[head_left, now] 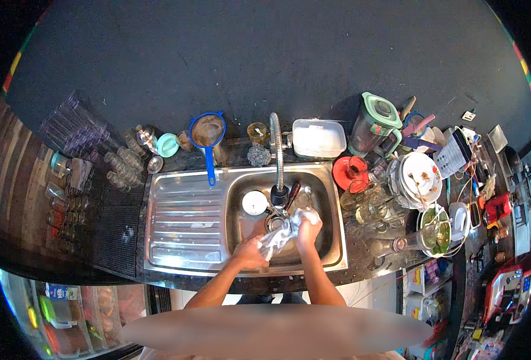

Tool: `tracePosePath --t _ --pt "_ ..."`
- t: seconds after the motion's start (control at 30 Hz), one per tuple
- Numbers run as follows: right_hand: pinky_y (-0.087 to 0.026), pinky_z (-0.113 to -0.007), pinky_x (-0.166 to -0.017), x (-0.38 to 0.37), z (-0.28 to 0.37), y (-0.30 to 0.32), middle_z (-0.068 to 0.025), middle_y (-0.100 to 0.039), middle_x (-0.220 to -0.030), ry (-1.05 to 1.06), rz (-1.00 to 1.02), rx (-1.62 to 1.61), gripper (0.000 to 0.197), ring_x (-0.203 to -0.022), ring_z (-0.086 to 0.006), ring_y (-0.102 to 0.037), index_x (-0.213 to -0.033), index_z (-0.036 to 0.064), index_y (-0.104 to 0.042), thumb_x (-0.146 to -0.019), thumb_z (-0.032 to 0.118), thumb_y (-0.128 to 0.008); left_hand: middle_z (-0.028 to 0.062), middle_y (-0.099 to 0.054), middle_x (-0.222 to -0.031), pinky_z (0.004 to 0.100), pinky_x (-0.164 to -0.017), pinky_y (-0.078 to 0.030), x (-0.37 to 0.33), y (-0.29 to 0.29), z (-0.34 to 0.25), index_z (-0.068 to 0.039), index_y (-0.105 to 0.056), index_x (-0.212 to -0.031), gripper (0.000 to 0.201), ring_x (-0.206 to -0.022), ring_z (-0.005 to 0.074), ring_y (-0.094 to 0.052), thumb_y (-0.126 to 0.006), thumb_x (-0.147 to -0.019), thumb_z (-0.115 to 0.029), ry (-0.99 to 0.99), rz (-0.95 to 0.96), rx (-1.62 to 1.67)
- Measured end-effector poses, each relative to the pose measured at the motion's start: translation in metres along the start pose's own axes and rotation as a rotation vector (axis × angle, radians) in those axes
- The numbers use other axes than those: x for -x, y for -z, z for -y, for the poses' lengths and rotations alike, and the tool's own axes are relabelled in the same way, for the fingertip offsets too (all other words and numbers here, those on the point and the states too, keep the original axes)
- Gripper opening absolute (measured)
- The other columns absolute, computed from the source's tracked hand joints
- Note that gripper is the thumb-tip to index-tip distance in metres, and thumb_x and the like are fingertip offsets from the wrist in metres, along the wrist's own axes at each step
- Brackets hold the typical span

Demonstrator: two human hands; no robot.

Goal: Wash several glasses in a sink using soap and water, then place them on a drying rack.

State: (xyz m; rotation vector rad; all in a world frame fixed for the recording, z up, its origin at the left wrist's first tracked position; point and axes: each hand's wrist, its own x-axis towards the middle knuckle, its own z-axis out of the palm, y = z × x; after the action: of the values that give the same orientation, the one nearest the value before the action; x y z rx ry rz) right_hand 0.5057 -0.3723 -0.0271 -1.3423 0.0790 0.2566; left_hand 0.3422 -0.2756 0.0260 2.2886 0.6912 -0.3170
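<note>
Both the left hand and right hand curl fingers around a foamy white object, outline unclear from here.

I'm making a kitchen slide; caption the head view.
Left hand and right hand hold a foamy white item over a steel sink, stacked plates to the right.

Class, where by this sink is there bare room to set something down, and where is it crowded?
The drainboard is mostly bare, between the dark mat and the basin. Right of the basin, plates, glasses and a blender crowd the counter; a cup, left hand and right hand crowd the basin.
</note>
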Motion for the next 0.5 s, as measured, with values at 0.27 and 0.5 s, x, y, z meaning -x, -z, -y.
tracePosePath --t 0.27,0.5 --pt "-0.049 -0.033 -0.065 -0.013 0.022 0.012 -0.0083 -0.059 -0.076 -0.712 0.679 -0.719 0.013 -0.069 -0.0217 -0.059 -0.083 0.0054 -0.056 -0.075 0.012 -0.047 0.0160 -0.060 -0.096 0.0344 -0.080 -0.045 -0.003 0.002 -0.018 -0.006 -0.048 -0.114 0.070 -0.090 0.0275 -0.058 -0.073 -0.051 -0.022 -0.060 0.019 0.174" --pt "-0.046 -0.026 -0.064 0.044 -0.006 -0.014 -0.0062 -0.057 -0.085 0.225 -0.135 0.010 0.012 -0.074 -0.0153 -0.056 -0.087 0.0060 -0.054 -0.082 0.016 -0.051 0.0179 -0.059 -0.099 0.0349 -0.080 -0.046 -0.021 -0.021 -0.020 -0.004 -0.045 -0.117 0.074 -0.092 0.0284 -0.058 -0.073 -0.052 -0.022 -0.018 -0.114 0.239"
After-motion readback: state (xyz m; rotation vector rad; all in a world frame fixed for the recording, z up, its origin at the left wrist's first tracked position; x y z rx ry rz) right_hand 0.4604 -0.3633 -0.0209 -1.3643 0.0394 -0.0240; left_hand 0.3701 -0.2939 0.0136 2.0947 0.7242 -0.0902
